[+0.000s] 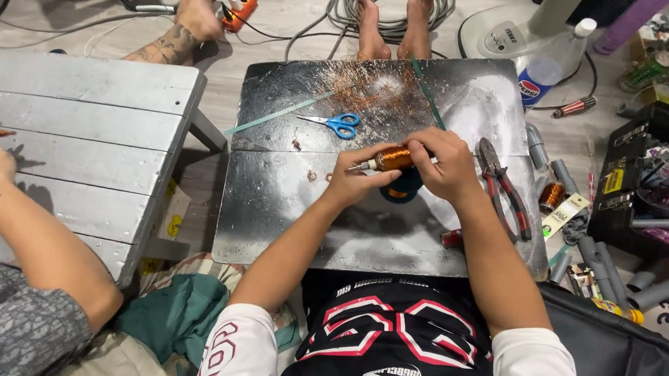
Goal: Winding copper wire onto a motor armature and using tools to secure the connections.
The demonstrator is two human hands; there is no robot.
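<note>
Copper-wound coil (392, 159) sits above the middle of the scuffed metal surface (289, 201), pinched by both hands: left hand (357, 178) fingers closed round its near end, right hand (443, 163) fingers curled over the other. Blue scissors (337, 123) lie just beyond, red-handled pliers (503, 188) to the right.

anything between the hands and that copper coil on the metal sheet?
No. Both hands already hold the copper coil: left hand at its left end, right hand at its right. The scissors and pliers lie apart on the metal sheet.
</note>
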